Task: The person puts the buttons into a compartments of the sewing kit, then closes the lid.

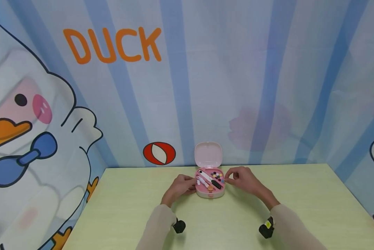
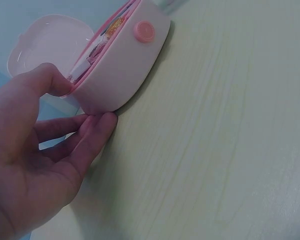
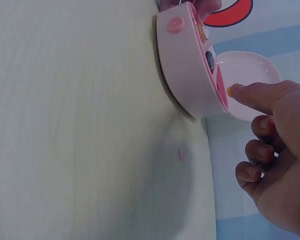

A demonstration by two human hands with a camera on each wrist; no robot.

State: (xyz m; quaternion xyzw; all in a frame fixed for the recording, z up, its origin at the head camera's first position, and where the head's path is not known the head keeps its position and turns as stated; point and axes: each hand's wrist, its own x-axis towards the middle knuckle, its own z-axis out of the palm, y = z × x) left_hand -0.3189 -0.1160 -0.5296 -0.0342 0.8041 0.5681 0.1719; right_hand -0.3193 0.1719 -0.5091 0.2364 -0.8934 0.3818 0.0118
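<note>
A pink and white sewing box (image 1: pixel 210 194) stands at the back of the table with its lid (image 1: pixel 208 154) raised. Inside lie a white-and-black tool (image 1: pixel 216 184), slim white items (image 1: pixel 202 182) and several coloured buttons (image 1: pixel 217 175). At the box's left side, my left hand (image 1: pixel 182 185) grips the wall, thumb (image 2: pixel 52 80) over the rim and fingers against the outside. On the other side, my right hand (image 1: pixel 244 178) pinches a small yellow-orange button (image 3: pixel 230 91) beside the right rim. Its other fingers (image 3: pixel 260 150) are curled loosely.
A tiny pink piece (image 3: pixel 182 155) lies on the pale wooden table (image 1: pixel 299 194), to the right of the box. Right behind the table's back edge hangs a striped blue curtain (image 1: pixel 205 69) with a printed duck.
</note>
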